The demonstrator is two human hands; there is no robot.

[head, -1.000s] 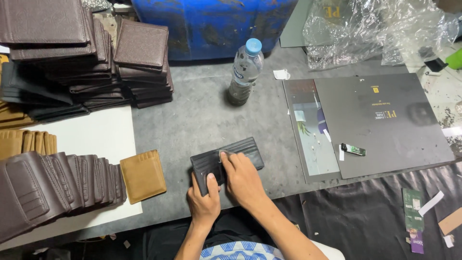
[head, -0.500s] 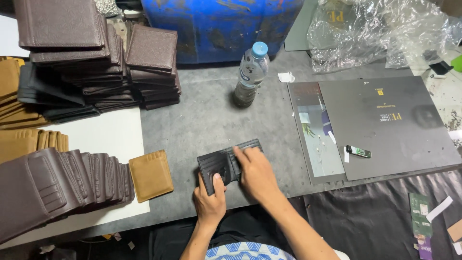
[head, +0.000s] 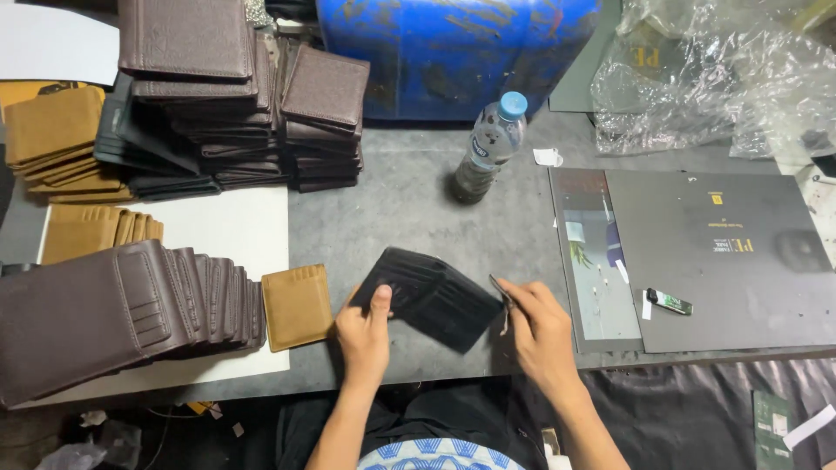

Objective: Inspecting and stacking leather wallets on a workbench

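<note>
A black wallet [head: 433, 296] lies open and slightly folded on the grey table near the front edge. My left hand [head: 364, 331] grips its left side, thumb pressed on top. My right hand [head: 535, 324] is just right of the wallet, off it, pinching a small thin dark tool whose tip points toward the wallet's right corner. A tan card holder [head: 297, 306] lies flat just left of my left hand.
A fanned row of brown wallets [head: 122, 305] lies on a white sheet at left, with stacks of brown and tan wallets [head: 218, 96] behind. A plastic water bottle [head: 489, 148] stands mid-table before a blue drum. Grey folders [head: 723, 252] and a small green lighter lie right.
My right hand has come off the wallet and moved right, now pinching the thin tool. The wallet has tilted and opened under my left hand. The view has shifted.
</note>
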